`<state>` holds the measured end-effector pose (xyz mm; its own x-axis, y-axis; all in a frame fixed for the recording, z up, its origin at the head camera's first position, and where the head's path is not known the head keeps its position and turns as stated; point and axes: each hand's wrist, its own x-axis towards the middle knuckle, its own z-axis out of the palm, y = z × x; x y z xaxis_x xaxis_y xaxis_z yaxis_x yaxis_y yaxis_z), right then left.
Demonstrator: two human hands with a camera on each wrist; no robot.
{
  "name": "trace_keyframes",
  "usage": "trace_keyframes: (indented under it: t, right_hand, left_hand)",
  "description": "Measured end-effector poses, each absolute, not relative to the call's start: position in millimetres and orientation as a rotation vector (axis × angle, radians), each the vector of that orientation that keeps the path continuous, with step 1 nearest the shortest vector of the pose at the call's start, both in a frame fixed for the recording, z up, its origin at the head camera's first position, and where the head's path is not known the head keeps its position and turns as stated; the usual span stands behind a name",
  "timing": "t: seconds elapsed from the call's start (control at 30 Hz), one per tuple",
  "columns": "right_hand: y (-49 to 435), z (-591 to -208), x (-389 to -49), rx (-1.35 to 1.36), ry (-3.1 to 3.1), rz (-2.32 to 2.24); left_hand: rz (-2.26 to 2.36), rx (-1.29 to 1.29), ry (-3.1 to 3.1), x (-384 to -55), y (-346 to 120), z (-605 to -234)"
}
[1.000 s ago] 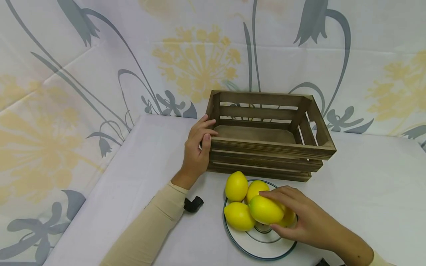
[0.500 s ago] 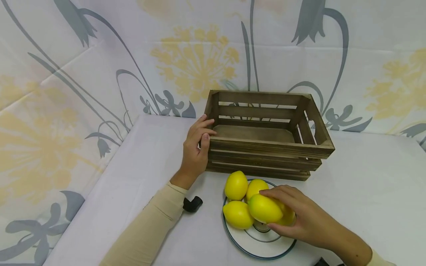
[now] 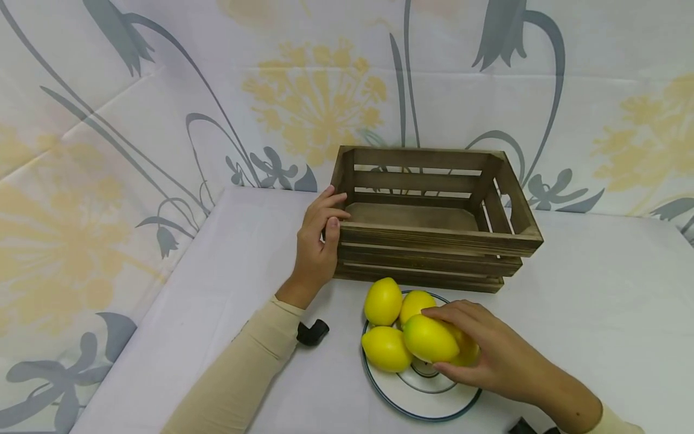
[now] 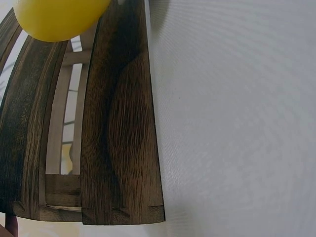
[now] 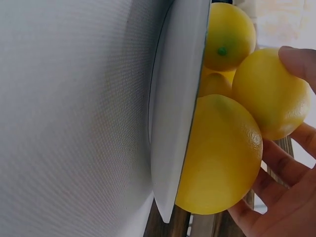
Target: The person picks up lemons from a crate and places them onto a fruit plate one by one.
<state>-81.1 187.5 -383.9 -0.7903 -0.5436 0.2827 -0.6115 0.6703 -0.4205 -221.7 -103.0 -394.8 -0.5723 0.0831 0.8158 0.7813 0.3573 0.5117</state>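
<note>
In the head view my right hand (image 3: 496, 355) holds a yellow lemon (image 3: 431, 339) between thumb and fingers, over the other lemons. The right wrist view shows the held lemon (image 5: 269, 94) right beside a larger-looking lemon (image 5: 219, 153), with fingertips behind both. Several lemons, one of them (image 3: 387, 349) at the left, lie on a white plate (image 3: 412, 405) with a blue rim; one is partly hidden by my right hand. My left hand (image 3: 317, 244) grips the left end of a brown slatted wooden crate (image 3: 434, 238), fingers over its rim and thumb at the front corner.
The crate stands just behind the plate, its inside floor (image 3: 412, 217) showing bare wood. A black curved object (image 3: 313, 333) sits by my left wrist. White cloth (image 3: 607, 313) covers the table, and a flower-patterned cloth (image 3: 325, 96) hangs behind and to the left.
The head view has shifted slightly. Both hands keep their places, the right on the lemon and the left on the crate.
</note>
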Motion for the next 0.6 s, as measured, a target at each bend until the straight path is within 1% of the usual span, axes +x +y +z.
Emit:
trace_keyframes:
  t: [0.37,0.6]
  right_hand:
    - [187.2,-386.3,-81.3,0.981,-2.751,0.780]
    - [184.8,-391.3,-81.6,1.014,-2.762,0.700]
  left_hand:
    - [-1.280,-0.754,-1.888,-222.4,-101.7,-395.1]
    - [-1.286,-0.753,-1.877,-223.6,-102.3,-397.0]
